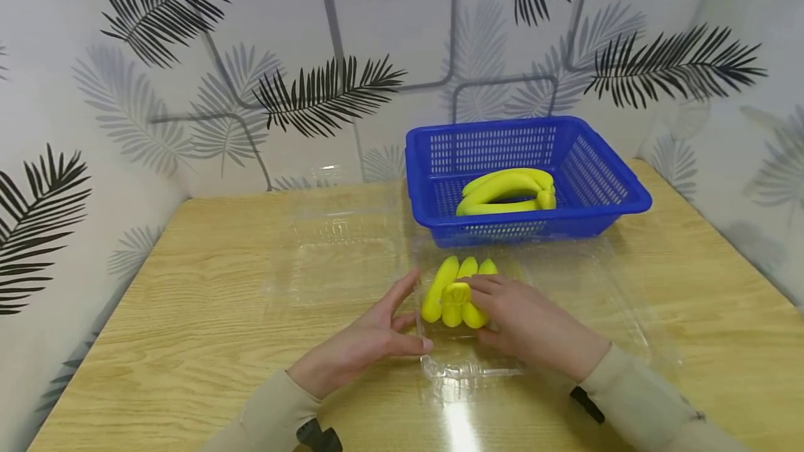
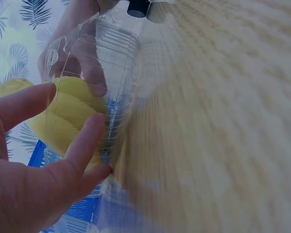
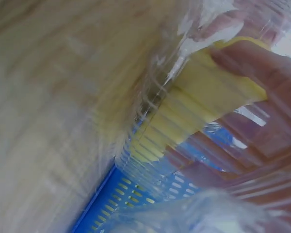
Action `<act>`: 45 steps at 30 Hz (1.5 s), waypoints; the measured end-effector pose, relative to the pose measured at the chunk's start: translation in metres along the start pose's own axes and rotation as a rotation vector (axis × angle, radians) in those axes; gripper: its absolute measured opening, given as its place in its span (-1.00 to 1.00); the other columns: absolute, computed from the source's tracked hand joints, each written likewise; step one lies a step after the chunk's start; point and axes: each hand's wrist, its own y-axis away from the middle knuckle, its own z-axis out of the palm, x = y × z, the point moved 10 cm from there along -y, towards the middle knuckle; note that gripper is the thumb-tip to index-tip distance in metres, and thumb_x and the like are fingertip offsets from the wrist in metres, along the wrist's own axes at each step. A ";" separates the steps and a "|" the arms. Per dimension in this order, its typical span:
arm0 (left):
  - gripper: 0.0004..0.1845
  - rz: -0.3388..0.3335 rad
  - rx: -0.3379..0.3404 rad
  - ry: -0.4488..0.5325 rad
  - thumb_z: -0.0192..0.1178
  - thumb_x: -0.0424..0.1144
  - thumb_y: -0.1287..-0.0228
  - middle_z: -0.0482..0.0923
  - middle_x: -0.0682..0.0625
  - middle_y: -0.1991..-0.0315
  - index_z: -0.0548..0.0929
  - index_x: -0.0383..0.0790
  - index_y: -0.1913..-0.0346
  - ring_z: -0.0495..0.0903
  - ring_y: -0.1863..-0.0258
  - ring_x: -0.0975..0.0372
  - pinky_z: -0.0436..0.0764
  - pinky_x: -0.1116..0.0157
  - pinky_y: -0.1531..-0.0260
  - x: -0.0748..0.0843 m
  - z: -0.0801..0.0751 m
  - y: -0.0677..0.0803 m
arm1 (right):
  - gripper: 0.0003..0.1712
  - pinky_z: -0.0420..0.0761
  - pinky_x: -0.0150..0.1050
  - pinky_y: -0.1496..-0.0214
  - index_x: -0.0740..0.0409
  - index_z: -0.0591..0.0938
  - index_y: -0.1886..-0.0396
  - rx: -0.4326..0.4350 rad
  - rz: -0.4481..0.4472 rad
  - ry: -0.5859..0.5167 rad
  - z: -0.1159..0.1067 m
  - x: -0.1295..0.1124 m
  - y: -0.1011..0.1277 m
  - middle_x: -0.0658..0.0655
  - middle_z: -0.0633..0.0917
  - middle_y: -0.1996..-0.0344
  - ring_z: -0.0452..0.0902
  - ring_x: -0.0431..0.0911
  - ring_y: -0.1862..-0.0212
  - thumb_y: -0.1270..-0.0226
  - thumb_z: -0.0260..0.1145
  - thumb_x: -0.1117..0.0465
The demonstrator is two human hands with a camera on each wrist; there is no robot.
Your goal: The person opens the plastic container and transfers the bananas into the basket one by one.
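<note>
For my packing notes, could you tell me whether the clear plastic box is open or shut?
Open: the clear plastic box has its lid spread flat leftward, and the banana bunch lies uncovered inside.

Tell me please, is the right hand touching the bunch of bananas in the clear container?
Touching: in the head view the right hand lies on the banana bunch, fingers over its stem end.

A small yellow banana bunch (image 1: 457,289) lies in a clear plastic clamshell (image 1: 477,361).

Bare hands (image 1: 377,337), long beige sleeves (image 1: 634,393), black wrist-worn cameras (image 1: 319,436).
</note>
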 end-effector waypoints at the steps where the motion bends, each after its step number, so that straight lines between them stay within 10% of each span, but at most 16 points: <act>1: 0.16 0.003 0.001 -0.003 0.41 -0.38 -0.09 -0.32 0.12 -0.58 -0.12 0.22 -0.58 0.12 -0.45 -0.05 0.31 0.01 -0.32 0.001 0.000 0.000 | -0.54 0.52 0.05 -0.20 0.20 0.62 0.04 0.023 0.001 -0.003 -0.003 0.001 -0.001 0.20 0.62 -0.09 0.53 0.14 -0.14 -0.08 0.55 0.18; 14: 0.15 0.008 0.002 -0.027 0.41 -0.38 -0.07 -0.28 0.14 -0.58 -0.10 0.28 -0.57 0.07 -0.47 -0.08 0.24 -0.10 -0.33 0.004 0.000 0.000 | -0.61 0.59 -0.25 0.29 0.10 0.59 0.07 0.230 0.074 -0.113 -0.033 0.011 -0.001 -0.06 0.63 0.32 0.50 -0.18 0.33 -0.15 0.52 0.14; 45: 0.10 -0.013 0.022 -0.021 0.41 -0.38 -0.11 -0.28 0.09 -0.58 -0.03 0.34 -0.55 0.04 -0.47 -0.12 0.34 -0.04 -0.29 0.001 0.001 0.000 | -0.66 0.64 -0.20 0.17 0.03 0.54 0.05 0.268 0.123 -0.276 -0.066 0.012 0.004 -0.12 0.61 0.29 0.51 -0.23 0.28 -0.26 0.45 0.15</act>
